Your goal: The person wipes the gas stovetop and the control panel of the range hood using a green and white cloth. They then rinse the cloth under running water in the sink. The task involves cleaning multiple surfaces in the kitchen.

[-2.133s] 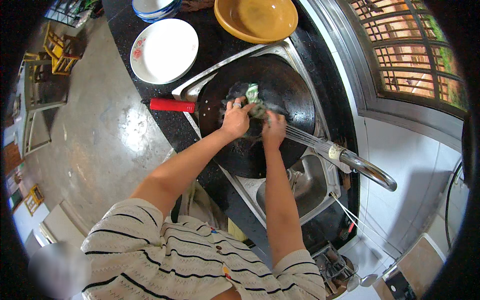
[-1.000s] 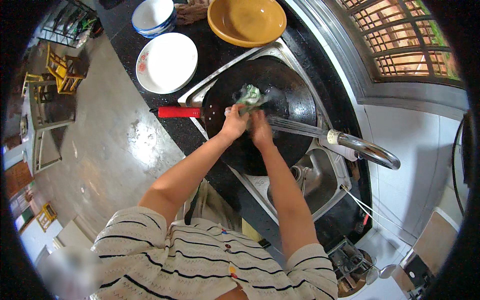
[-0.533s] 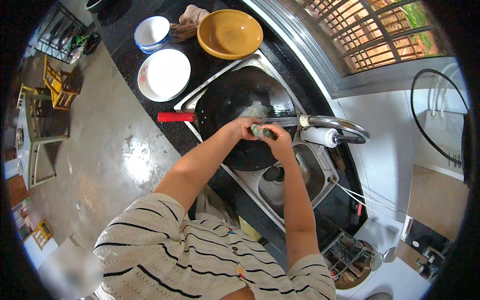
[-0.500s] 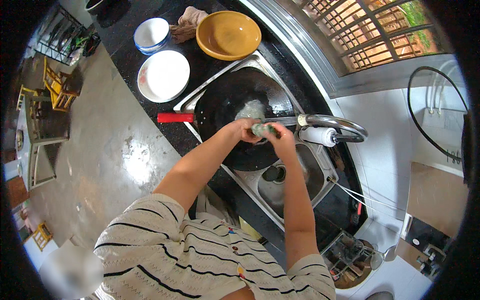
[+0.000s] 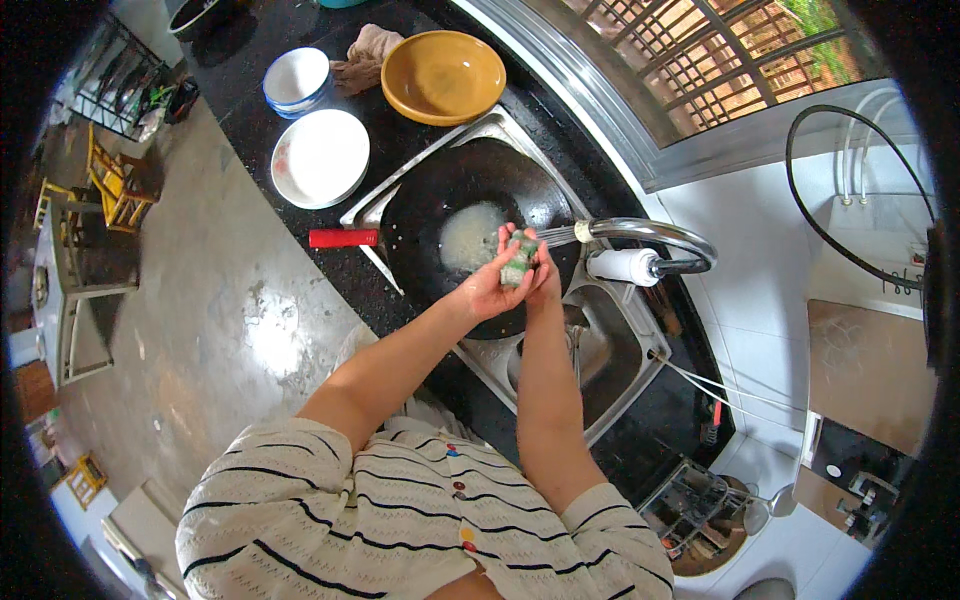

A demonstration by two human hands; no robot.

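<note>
My left hand and my right hand are cupped together around a soft green-and-white dish scrubber. Its exact weave is too small to make out. Both hands are over the right side of a large black wok, beside the water stream from the chrome faucet. Cloudy, whitish water has pooled in the wok's bottom. The wok rests across the steel sink, and its red handle sticks out to the left over the counter.
On the black counter stand a white bowl, stacked blue-rimmed bowls and a yellow-brown basin. A crumpled brown cloth lies between them. At the faucet's base is a white filter cylinder. A wire rack sits lower right.
My hands have gone from pinching the scrubber side by side to cupping it together, palms turned up. The water pooled in the wok now shows more widely. The view has shifted slightly.
</note>
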